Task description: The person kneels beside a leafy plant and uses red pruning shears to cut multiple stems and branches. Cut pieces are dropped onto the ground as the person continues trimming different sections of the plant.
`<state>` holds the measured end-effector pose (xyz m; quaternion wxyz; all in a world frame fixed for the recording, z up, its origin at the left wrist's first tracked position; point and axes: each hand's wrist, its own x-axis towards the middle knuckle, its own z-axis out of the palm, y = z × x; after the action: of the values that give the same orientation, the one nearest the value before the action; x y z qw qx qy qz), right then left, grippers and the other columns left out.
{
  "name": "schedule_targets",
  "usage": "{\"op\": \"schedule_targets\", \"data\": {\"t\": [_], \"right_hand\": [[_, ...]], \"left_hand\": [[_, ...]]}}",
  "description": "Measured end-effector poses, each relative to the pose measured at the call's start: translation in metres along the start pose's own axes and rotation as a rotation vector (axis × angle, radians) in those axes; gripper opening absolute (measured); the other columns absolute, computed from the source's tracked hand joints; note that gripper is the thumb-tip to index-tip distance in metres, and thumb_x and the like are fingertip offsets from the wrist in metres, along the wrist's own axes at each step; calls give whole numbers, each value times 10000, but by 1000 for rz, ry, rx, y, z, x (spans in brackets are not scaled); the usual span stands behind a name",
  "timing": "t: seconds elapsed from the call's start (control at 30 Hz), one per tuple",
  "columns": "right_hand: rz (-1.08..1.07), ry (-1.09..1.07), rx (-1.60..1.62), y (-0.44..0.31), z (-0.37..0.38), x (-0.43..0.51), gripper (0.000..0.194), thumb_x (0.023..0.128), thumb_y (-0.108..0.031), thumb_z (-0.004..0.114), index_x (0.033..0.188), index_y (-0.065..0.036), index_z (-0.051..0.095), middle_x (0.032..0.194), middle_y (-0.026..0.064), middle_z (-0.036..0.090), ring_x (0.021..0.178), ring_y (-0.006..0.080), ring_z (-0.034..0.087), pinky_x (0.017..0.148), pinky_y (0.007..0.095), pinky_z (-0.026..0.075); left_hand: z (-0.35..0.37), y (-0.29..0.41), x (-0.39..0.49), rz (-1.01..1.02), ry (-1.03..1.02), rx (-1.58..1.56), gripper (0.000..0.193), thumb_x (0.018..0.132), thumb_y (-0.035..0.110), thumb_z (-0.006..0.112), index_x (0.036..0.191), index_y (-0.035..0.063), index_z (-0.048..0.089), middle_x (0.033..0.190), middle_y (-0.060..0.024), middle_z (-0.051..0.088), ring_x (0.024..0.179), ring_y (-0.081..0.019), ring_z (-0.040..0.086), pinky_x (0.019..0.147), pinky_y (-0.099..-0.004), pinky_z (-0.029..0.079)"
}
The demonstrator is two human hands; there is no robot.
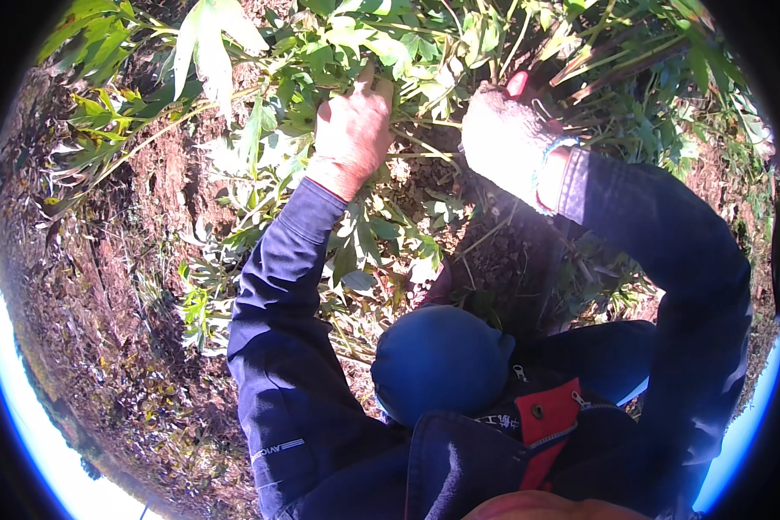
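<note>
My bare left hand [354, 130] reaches, back up, into green lobed leaves [318, 65] at the top of the view. One finger points forward and the others bend down into the foliage, so its grip is hidden. To its right, my right hand [510, 140] wears a pale work glove with a blue-and-white cuff and a red patch at the finger end. It is curled against the base of several plant stems [591, 65]. Whether it holds them is hidden. Between the hands, thin green stems [429, 140] cross over brown soil [494, 260].
My bent knee [442, 364] in blue trousers comes up close below the hands. A shoe [432, 279] partly shows among leaves. More leafy plants [689, 71] stand at the right. A long leafy stalk [149, 146] and dry leaf litter [149, 390] lie leftward on reddish soil.
</note>
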<state>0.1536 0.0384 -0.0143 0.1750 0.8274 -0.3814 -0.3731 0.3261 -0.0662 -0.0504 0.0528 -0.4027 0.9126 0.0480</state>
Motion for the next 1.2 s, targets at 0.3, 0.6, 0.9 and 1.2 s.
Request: {"op": "schedule_targets", "data": {"t": [0.3, 0.6, 0.9, 1.2], "right_hand": [[206, 155, 698, 3, 5, -66, 176, 743, -211, 581, 722, -77, 694, 627, 102, 628, 516, 237, 581, 524, 367, 487], [206, -308, 837, -16, -30, -19, 186, 679, -194, 684, 800, -57, 719, 776, 119, 680, 709, 273, 657, 539, 497, 503], [206, -176, 888, -8, -19, -44, 189, 680, -218, 653, 753, -48, 690, 664, 149, 630, 642, 324, 642, 536, 473, 506], [520, 200, 1093, 8, 4, -51, 193, 746, -211, 594, 647, -53, 646, 623, 153, 603, 570, 285, 602, 446, 463, 448]], "left_hand": [[0, -6, -4, 45, 48, -65, 654, 639, 270, 829, 1203, 137, 526, 1448, -92, 411, 935, -304, 675, 751, -407, 576], [1, -15, -4, 160, 97, -106, 641, 654, 290, 811, 1181, 80, 512, 1443, -152, 403, 851, -320, 684, 707, -397, 567], [-11, -45, -4, -292, 284, -1284, 393, 921, 281, 624, 1103, -68, 612, 827, -116, 677, 611, -172, 672, 536, -277, 504], [-57, -50, -28, -267, 244, -1120, 402, 1005, 380, 431, 1019, 23, 618, 929, -97, 709, 556, -128, 630, 566, -219, 452]]}}
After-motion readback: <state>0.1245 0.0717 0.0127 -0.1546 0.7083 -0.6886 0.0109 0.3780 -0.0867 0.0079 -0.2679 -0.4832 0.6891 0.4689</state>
